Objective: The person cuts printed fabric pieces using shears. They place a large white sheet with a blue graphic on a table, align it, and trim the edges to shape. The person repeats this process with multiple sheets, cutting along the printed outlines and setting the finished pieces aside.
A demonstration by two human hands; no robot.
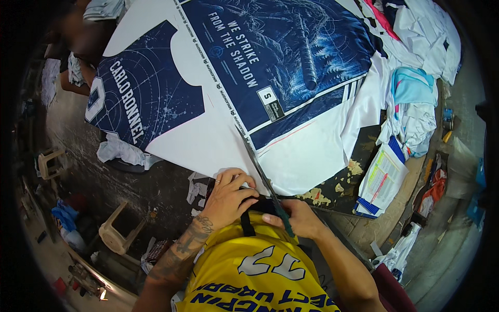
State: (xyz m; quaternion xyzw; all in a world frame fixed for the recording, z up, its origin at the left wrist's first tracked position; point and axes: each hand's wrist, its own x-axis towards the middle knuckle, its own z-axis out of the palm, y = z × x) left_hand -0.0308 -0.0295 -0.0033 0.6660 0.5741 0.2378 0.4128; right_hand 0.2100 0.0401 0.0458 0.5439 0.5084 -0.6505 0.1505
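A large white printed fabric sheet (202,145) with navy jersey panels (280,52) lies over the dark table and reaches down to the front edge. My left hand (234,195) is on the sheet's near edge, fingers curled and pinching it just left of the scissors. My right hand (297,218) grips the dark green handle of long metal scissors (262,174). Their blades point up and away along the printed lettered strip between the navy panels, partly over the fabric. My yellow shirt is below both hands.
White and light blue garments (413,99) are heaped at the right, above a stack of marked papers (379,179). Plastic stools (112,234) stand on the floor at the left. Part of another person (73,31) shows at the upper left, beside more cloth.
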